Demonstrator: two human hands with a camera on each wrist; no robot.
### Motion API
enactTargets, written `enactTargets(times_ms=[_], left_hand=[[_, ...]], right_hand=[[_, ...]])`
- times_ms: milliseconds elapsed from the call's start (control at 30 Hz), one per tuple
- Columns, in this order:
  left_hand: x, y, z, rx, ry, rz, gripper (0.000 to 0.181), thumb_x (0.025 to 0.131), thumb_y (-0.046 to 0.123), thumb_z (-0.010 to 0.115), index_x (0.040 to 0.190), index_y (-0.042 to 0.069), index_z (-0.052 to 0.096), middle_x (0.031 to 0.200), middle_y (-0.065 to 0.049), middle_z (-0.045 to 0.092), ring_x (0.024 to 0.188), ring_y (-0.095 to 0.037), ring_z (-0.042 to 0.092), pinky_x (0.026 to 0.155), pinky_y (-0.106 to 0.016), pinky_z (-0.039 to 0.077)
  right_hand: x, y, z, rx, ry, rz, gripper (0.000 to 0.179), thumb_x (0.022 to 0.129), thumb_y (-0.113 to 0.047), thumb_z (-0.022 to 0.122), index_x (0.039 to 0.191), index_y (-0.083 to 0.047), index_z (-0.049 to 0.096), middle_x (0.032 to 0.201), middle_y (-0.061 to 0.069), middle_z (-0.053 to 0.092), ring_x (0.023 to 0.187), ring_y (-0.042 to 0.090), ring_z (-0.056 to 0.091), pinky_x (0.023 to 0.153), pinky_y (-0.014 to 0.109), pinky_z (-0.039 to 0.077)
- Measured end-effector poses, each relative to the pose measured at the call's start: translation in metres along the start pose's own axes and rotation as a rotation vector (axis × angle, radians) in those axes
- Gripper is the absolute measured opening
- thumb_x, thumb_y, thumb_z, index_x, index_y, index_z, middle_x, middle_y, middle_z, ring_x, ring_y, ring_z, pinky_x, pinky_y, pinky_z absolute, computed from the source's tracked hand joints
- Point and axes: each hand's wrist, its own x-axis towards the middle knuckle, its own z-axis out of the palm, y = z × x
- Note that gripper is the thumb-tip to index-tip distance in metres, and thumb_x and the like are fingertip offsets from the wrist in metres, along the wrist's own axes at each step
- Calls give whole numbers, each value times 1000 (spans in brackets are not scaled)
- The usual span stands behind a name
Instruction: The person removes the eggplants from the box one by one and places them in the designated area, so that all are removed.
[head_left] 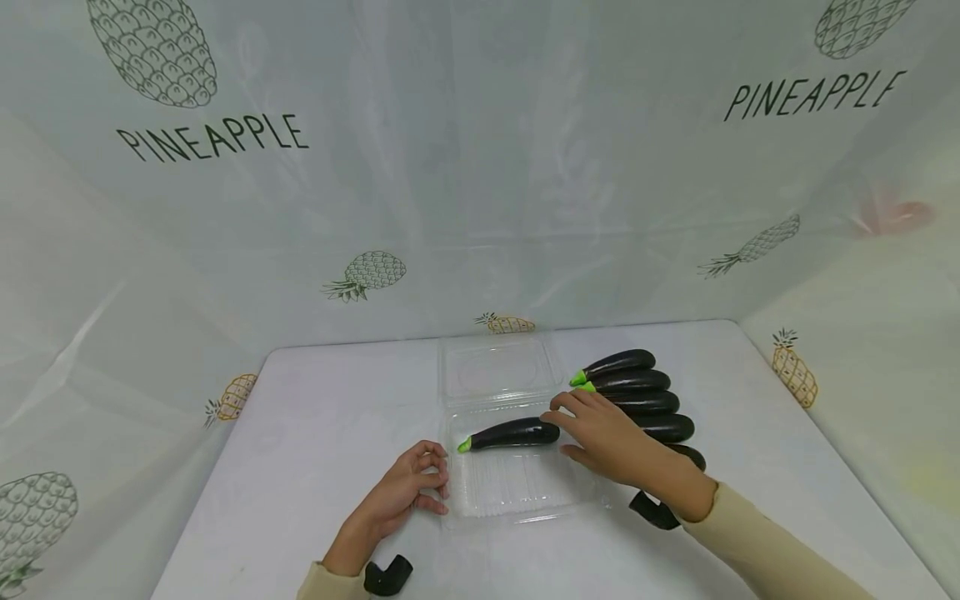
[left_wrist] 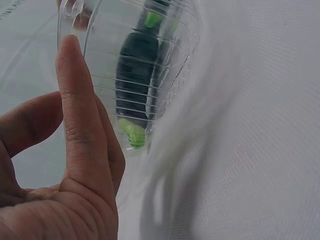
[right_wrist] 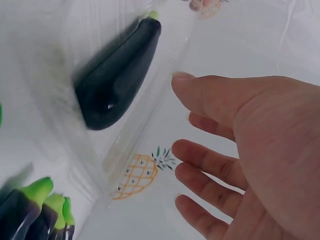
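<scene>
One dark eggplant (head_left: pixel 517 432) with a green stem end lies in the base of a clear plastic clamshell box (head_left: pixel 517 493), its stem pointing left. My left hand (head_left: pixel 408 485) is at the box's left side; in the left wrist view its extended index finger (left_wrist: pixel 82 115) lies against the clear wall. Just right of the eggplant's thick end is my right hand (head_left: pixel 611 437), fingers loosely bent. The right wrist view shows nothing between that thumb and the fingers (right_wrist: pixel 210 160), and the eggplant (right_wrist: pixel 120 75) apart from them.
Several more eggplants (head_left: pixel 633 381) lie in a row at the right, partly hidden by my right hand and forearm. The box's lid (head_left: pixel 495 371) lies folded back behind its base. A white table (head_left: pixel 345 392) meets a pineapple-printed sheet (head_left: pixel 465 167) at the back.
</scene>
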Motion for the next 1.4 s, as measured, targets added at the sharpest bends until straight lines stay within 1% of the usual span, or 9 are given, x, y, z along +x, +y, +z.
enactTargets(times_ms=[167, 267, 533, 700, 1067, 1233, 1400], left_hand=[[0, -1, 0, -2, 2, 0, 29, 102, -3, 59, 125, 0, 43, 97, 0, 54, 81, -15, 61, 63, -29, 64], [1, -1, 0, 0, 3, 1, 29, 102, -3, 59, 125, 0, 43, 97, 0, 54, 80, -15, 62, 63, -29, 64], [1, -1, 1, 8, 14, 1, 31, 101, -4, 60, 126, -1, 43, 97, -1, 54, 80, -15, 61, 63, -29, 64], [2, -1, 1, 13, 21, -3, 30, 100, -4, 59, 126, -1, 43, 97, 0, 54, 79, -15, 61, 62, -29, 64], [1, -1, 1, 4, 15, -1, 30, 99, -4, 59, 125, 1, 43, 98, 0, 53, 80, -16, 61, 62, -29, 64], [2, -1, 0, 8, 5, 3, 32, 98, -5, 59, 125, 0, 42, 98, -1, 53, 80, -15, 61, 63, -29, 64], [2, -3, 0, 14, 3, 4, 32, 98, -4, 60, 125, -1, 42, 98, -1, 54, 80, -15, 61, 64, -29, 65]], right_hand=[[10, -4, 4, -2, -23, -3, 52, 82, -20, 93, 127, -12, 69, 122, 6, 65, 115, 29, 64, 97, 47, 60], [16, -6, 6, 6, -43, 0, 52, 82, -19, 93, 127, -11, 68, 122, 7, 65, 115, 28, 64, 98, 47, 60], [25, -9, 17, -8, -72, -9, 54, 82, -24, 93, 127, -11, 67, 122, 8, 65, 115, 29, 64, 98, 49, 59], [29, -12, 16, 29, -132, 19, 53, 85, -23, 91, 130, -10, 66, 126, 10, 65, 119, 31, 63, 100, 51, 58], [36, -13, 24, 38, -236, 50, 53, 88, -23, 88, 133, -8, 65, 127, 11, 66, 119, 31, 63, 103, 49, 57], [37, -13, 26, 21, -243, 30, 53, 88, -22, 88, 133, -7, 65, 126, 11, 66, 119, 31, 63, 102, 48, 57], [38, -13, 28, 5, -219, 1, 51, 85, -22, 91, 128, -8, 67, 120, 9, 67, 114, 29, 63, 97, 45, 58]])
